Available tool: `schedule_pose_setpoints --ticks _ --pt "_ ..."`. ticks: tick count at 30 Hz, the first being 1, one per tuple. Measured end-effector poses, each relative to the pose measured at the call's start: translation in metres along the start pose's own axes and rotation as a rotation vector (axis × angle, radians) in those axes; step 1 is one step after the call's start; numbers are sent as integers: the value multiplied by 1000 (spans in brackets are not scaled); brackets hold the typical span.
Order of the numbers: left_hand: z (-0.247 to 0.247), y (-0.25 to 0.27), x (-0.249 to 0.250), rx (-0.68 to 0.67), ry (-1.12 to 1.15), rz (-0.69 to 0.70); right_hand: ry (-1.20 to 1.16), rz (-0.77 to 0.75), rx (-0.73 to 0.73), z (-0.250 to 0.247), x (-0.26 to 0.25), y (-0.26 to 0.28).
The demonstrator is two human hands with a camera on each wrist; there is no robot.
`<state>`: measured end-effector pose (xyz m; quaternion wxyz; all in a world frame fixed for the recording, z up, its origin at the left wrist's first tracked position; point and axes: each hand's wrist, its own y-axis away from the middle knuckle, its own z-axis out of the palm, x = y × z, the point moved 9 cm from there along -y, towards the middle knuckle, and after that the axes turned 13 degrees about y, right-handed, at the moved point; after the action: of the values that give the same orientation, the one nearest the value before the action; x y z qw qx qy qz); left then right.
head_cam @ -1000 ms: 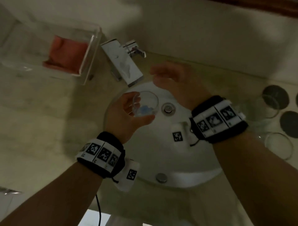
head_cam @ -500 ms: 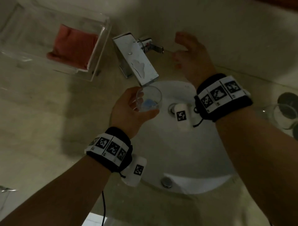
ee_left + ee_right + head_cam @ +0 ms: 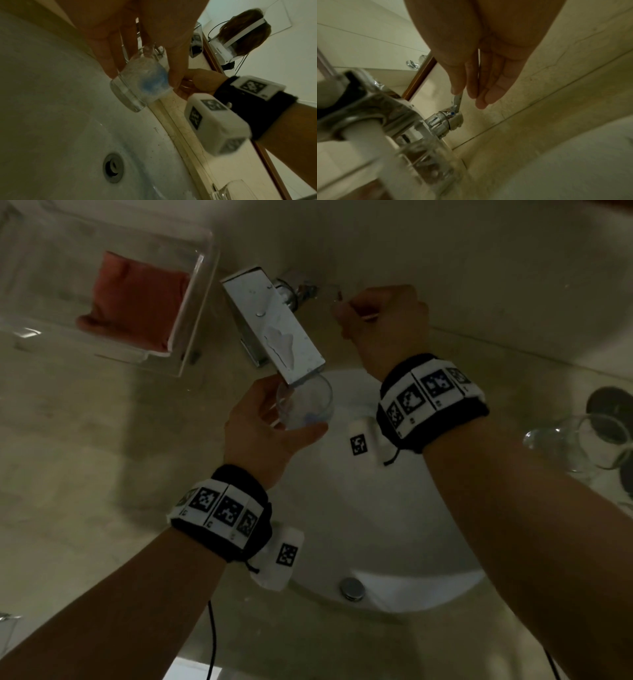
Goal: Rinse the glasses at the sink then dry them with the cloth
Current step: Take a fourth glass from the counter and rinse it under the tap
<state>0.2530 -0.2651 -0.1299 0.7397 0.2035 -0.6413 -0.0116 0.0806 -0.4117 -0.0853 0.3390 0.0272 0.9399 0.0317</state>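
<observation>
Left hand (image 3: 263, 436) has its grip wrapped round a glass (image 3: 305, 405), fingers and thumb on the wall, mouth up and parked right under the tap (image 3: 274, 326) outlet, so the stream would drop straight in and any overflow lands in the sink (image 3: 342, 508). Left wrist view shows the fingers (image 3: 109, 54) low on the glass near its thick base, held clear above the bowl and the drain (image 3: 114, 167); a bluish patch sits in the bottom, can't tell what it is. Right hand (image 3: 383, 320) is at 1 o'clock from the glass, at the lever (image 3: 458, 100) on the tap's right side; in the right wrist view the fingertips (image 3: 456, 90) touch the lever's end with fingers nearly straight, grip narrow, clamped on nothing that I can make out. Can't tell if water is running: nothing clear in the dim, blurred frames. Judgement: one hand positions, the other works the valve, rinse just starting. Two more glasses (image 3: 561, 443) wait on the counter (image 3: 85, 440) at 3 o'clock of the sink, well apart from the tap. Cloth (image 3: 133, 302), reddish and folded, sits in a clear tray (image 3: 202, 302) at 10 o'clock, away from the splash zone, so it should stay dry for later. Risk: wet glass slipping.
</observation>
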Motion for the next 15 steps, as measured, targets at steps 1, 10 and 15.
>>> schedule_pose_setpoints --ticks 1,10,15 --pt "0 0 1 -3 1 6 21 -26 -36 2 2 9" --pt "4 -5 -8 -93 -11 -26 -325 -50 -479 67 34 112" --pt "5 -5 -14 -143 2 -33 -401 -30 -461 68 39 115"
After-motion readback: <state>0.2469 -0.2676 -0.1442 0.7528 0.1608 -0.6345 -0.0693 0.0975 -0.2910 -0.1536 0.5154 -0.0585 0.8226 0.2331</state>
